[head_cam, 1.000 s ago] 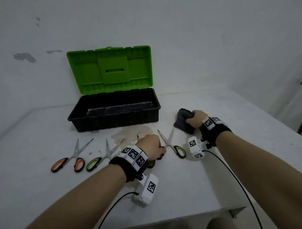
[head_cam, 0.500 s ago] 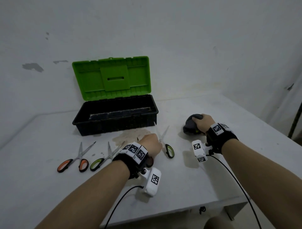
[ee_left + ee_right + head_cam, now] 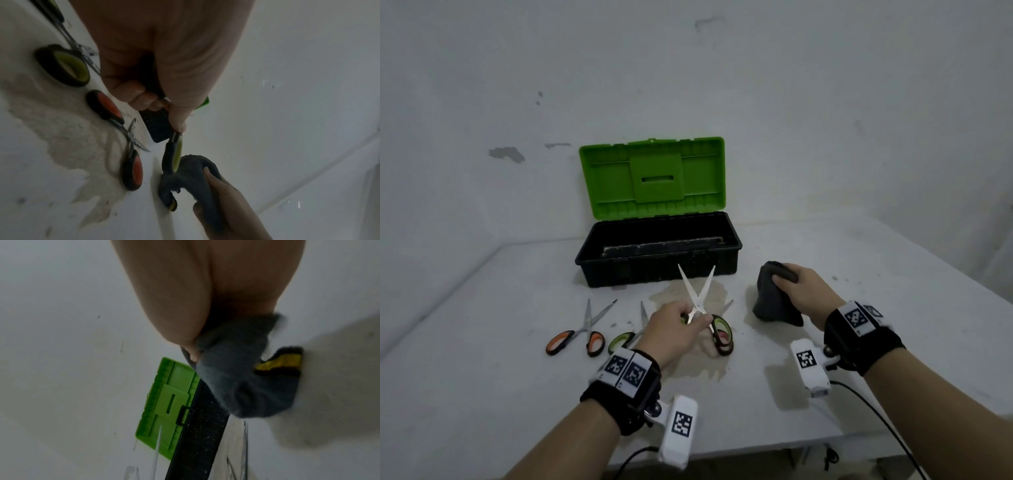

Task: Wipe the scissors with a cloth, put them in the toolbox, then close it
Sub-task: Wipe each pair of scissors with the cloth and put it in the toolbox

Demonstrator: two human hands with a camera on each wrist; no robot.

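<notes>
My left hand pinches green-handled scissors near the pivot and holds them above the table. Their blades are spread and point up toward the toolbox, and one handle loop hangs down by the cloth. My right hand grips a bunched dark grey cloth just right of the scissors, and the cloth fills the right wrist view. The toolbox stands open behind, its green lid upright over its black base.
Three more scissors lie on the white table: an orange-handled pair at the left, a green-handled pair beside my left wrist, and a red-handled pair on a brown stain under the held ones. The table's front edge is close.
My left hand has picked the green-handled scissors up off the table and turned the blades upward. My right hand has lifted the cloth slightly and brought it closer.
</notes>
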